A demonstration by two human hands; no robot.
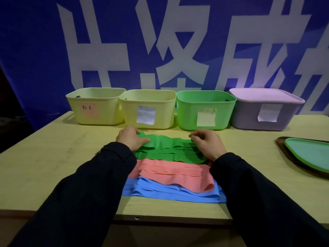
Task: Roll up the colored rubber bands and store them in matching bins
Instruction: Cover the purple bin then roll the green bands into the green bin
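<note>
Hands at the far edge of the green band. Your left hand is lying on the left end of the green rubber band, fingers curled over its far edge and thumb stretching flat along the sheet; whether the fingertips are actually pinching the rubber is not resolvable. Your right hand is resting on the right end of the same band, its fingers bent and drawn together at the far edge, apparently nipping the material there. Both dark sleeves are reaching in from the near side.

The green band is lying wrinkled and unrolled on the wooden table, farthest from you. The pink rubber band is lying just nearer, its far edge tucked under the green one, and the blue rubber band is lying nearest, partly covered by the pink one.

Four bins are standing in a row behind the bands: a pale yellow bin with a pink label, a second pale yellow bin touching it, a green bin, and a purple bin wearing its lid. Each is carrying a paper label. At the right edge a green lid is sitting on a dark tray. A blue banner with large white characters is hanging behind.
</note>
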